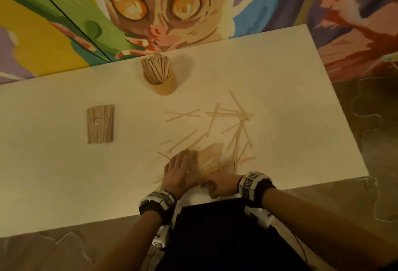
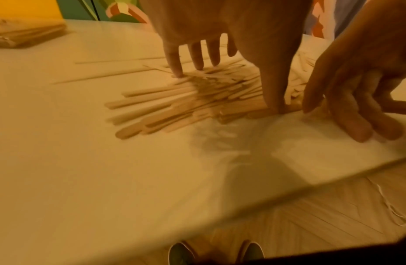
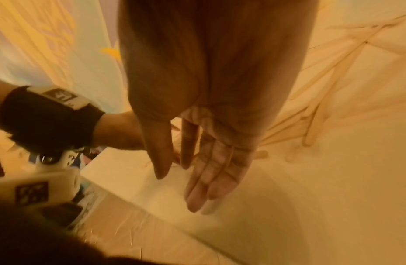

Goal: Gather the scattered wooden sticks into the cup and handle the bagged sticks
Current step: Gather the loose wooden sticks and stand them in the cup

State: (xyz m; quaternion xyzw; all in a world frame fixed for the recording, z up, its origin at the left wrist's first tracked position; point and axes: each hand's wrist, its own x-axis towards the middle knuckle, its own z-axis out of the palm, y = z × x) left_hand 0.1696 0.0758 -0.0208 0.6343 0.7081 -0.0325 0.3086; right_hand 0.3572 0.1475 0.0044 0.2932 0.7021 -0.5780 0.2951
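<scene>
Loose wooden sticks lie scattered across the white table, right of centre. A denser pile of sticks sits near the front edge. My left hand rests on that pile, its spread fingers pressing the far side and the thumb on the near side. My right hand lies just right of it, fingers straight on the tabletop, holding nothing. The wooden cup, packed with upright sticks, stands at the back. The bagged sticks lie flat at the left.
A painted wall runs along the table's far edge. The front table edge is close behind my hands, with wood-pattern floor and my shoes below. More loose sticks lie beyond my right hand.
</scene>
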